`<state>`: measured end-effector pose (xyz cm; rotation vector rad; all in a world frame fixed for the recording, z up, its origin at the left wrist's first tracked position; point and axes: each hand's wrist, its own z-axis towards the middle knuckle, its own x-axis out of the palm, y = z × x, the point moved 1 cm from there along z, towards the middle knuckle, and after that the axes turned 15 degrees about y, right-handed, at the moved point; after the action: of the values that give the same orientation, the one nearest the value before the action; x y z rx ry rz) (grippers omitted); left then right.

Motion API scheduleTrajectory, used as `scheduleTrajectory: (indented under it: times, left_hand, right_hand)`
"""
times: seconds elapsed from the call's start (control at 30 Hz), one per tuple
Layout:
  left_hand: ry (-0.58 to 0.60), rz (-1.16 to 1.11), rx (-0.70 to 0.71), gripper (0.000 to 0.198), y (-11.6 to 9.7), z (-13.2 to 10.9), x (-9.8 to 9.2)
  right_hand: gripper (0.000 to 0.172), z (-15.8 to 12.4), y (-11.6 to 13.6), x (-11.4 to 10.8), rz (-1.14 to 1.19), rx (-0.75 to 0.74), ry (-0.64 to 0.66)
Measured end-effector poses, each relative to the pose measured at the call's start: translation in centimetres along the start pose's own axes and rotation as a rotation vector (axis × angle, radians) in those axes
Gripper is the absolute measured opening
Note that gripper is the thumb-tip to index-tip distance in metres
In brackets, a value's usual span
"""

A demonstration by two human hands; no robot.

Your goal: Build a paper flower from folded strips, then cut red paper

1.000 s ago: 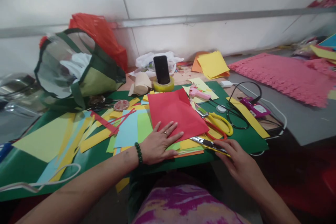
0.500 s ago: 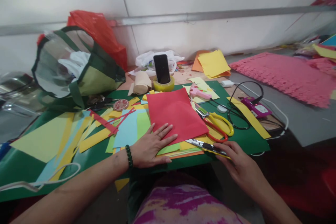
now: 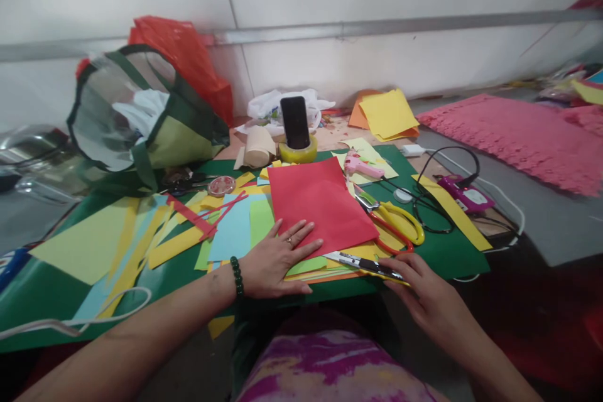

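My left hand (image 3: 277,262) lies flat with fingers spread, over the lower left edge of a red paper sheet (image 3: 320,207). Beneath that sheet are several light blue, green, yellow and orange papers, partly covered. In my right hand (image 3: 417,279) is a utility knife (image 3: 360,262), its fingers closed around the handle end. The knife's blade points left, just below the red sheet's bottom edge, over the yellow and green papers. Scissors with red and yellow handles (image 3: 402,223) lie just beyond my right hand, partly touching the red sheet's right side.
A pink glue gun (image 3: 362,166) rests behind the scissors, its black cord running toward a purple box (image 3: 466,195). A phone (image 3: 295,122) stands in a yellow tape roll (image 3: 299,152). Paper strips (image 3: 174,248) and a green bag (image 3: 188,116) are left. A green sheet (image 3: 438,254) covers the table.
The utility knife in my right hand has slid slightly left along the red sheet's lower edge. My left hand keeps its place on the paper. The whole view has shifted slightly.
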<state>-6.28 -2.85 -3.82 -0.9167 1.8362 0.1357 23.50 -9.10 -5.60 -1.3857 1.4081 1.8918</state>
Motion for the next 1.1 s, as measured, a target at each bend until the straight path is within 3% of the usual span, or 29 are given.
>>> scheduleTrajectory:
  times: [0.43, 0.77, 1.1]
  left_hand:
    - [-0.023, -0.008, 0.01, 0.087, -0.1, 0.1, 0.1]
    - [-0.022, -0.007, -0.012, 0.095, 0.8, -1.4, 0.3]
    - [0.006, -0.011, -0.019, 0.097, 0.7, -1.5, 0.2]
  right_hand:
    - [0.028, 0.8, 1.3, 0.2, 0.028, -0.009, 0.073]
    - [0.027, 0.7, 1.1, 0.4, -0.006, -0.013, 0.04]
    - [0.027, 0.7, 1.5, 0.6, 0.003, -0.056, 0.03]
